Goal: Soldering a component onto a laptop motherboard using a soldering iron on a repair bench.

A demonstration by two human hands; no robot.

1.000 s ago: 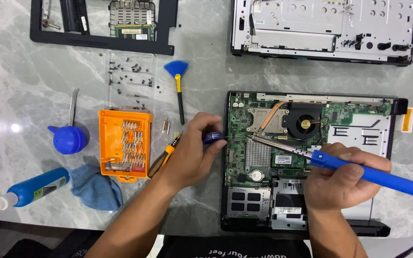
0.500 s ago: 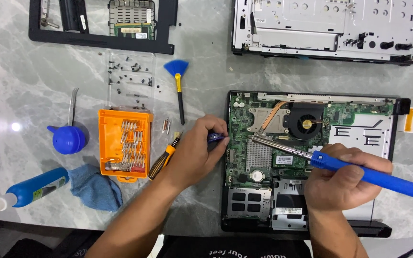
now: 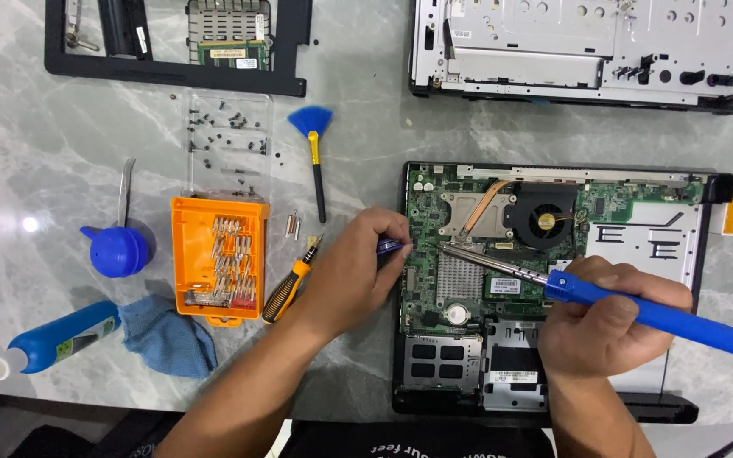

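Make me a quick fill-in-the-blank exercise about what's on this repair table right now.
1. The right hand holds a soldering iron with a ____ handle.
2. The box of screwdriver bits is ____.
3. The small brush has ____ bristles.
4. The left hand rests at the ____ edge of the circuit board.

Missing words: blue; orange; blue; left
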